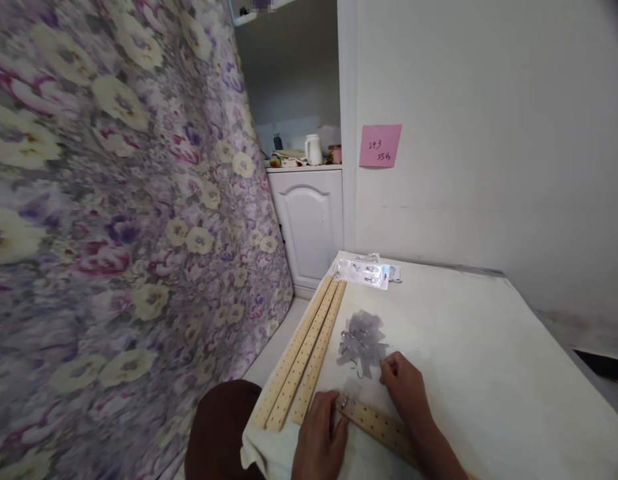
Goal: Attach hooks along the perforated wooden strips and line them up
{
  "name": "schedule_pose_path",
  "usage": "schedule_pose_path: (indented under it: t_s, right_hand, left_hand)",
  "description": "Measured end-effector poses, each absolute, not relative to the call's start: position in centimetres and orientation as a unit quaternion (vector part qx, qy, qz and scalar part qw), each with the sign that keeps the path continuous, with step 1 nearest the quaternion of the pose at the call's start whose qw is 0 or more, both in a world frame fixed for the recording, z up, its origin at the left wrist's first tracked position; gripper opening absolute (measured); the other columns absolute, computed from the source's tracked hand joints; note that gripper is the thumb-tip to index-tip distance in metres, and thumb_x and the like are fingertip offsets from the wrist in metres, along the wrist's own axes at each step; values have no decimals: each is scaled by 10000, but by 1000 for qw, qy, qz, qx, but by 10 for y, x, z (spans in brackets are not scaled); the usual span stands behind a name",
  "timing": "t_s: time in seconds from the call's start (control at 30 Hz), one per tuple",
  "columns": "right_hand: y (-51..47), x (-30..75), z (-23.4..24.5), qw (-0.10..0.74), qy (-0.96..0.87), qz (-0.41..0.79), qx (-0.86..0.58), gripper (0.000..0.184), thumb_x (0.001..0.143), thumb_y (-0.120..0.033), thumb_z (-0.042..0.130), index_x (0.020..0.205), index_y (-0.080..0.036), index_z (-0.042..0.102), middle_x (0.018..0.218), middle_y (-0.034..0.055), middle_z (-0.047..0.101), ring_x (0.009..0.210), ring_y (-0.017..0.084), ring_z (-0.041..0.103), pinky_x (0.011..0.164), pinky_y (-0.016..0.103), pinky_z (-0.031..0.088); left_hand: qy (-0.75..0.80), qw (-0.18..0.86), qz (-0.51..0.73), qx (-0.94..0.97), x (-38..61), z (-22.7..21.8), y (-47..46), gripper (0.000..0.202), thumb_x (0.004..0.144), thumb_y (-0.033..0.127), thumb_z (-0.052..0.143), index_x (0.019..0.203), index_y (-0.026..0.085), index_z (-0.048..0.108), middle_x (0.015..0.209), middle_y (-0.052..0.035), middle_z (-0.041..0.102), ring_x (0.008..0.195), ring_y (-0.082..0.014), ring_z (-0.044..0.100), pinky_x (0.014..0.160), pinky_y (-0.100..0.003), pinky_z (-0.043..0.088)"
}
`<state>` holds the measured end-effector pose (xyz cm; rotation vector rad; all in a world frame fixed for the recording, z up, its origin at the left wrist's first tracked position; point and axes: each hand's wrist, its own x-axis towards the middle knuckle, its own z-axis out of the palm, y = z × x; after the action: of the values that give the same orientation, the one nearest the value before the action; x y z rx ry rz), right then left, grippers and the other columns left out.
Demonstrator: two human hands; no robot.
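Note:
My left hand [319, 433] rests on the near end of a perforated wooden strip [379, 427] that lies across the white table [463, 347]; its fingers curl at a small metal piece on the strip's tip. My right hand [406, 387] lies over the same strip, fingertips closed beside a pile of small clear plastic bags [361, 343]. Three longer perforated wooden strips [309, 353] lie side by side along the table's left edge.
A clear packet of small parts [366, 272] sits at the table's far corner. A floral curtain [113, 220] hangs at left. A pink sticky note [380, 145] is on the white wall. A white cabinet [309, 220] with a jug stands behind.

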<state>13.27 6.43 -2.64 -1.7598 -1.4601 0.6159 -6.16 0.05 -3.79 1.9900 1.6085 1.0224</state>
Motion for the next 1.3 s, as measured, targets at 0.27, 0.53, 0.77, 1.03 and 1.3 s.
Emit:
schedule_pose_path:
  t_s: [0.27, 0.53, 0.77, 1.03, 1.3]
  right_hand:
    - [49, 150, -6, 376, -568, 141, -718, 162, 822, -355, 421, 703, -246, 427, 630, -13, 556, 567, 174, 519, 553, 272, 340]
    - [23, 164, 8, 500, -508, 428, -556, 202, 823, -379, 498, 706, -215, 484, 505, -29, 548, 484, 131, 478, 504, 242, 384]
    - [14, 148, -10, 467, -490, 568, -469, 152, 756, -291, 518, 653, -215, 437, 482, -72, 504, 385, 79, 414, 408, 200, 306]
    - [17, 141, -23, 407, -591, 462, -521, 93, 689, -161, 458, 621, -211, 419, 542, -54, 530, 469, 84, 427, 461, 200, 298]
    - [24, 147, -35, 389, -591, 486, -513, 74, 657, -145, 455, 642, -211, 425, 524, -76, 456, 512, 92, 410, 489, 200, 280]
  left_hand:
    - [551, 189, 392, 712, -61, -34, -1, 230, 896, 222, 415, 1076, 236, 557, 992, -68, 628, 949, -204, 601, 850, -347, 495]
    - [552, 181, 397, 710, -65, -42, 1, 229, 897, 219, 412, 1092, 216, 532, 1012, -71, 598, 961, -204, 582, 848, -339, 478]
    - [551, 210, 452, 670, -62, -32, -9, 140, 899, 268, 454, 981, 214, 554, 905, -31, 585, 863, -174, 580, 783, -292, 471]
    - [532, 251, 416, 693, -46, -34, -30, 156, 893, 319, 468, 909, 196, 562, 760, 0, 532, 679, -135, 531, 627, -232, 440]
    - [600, 214, 313, 704, -35, -38, -28, 186, 817, 252, 569, 992, 195, 598, 707, 12, 573, 663, -150, 562, 626, -245, 425]
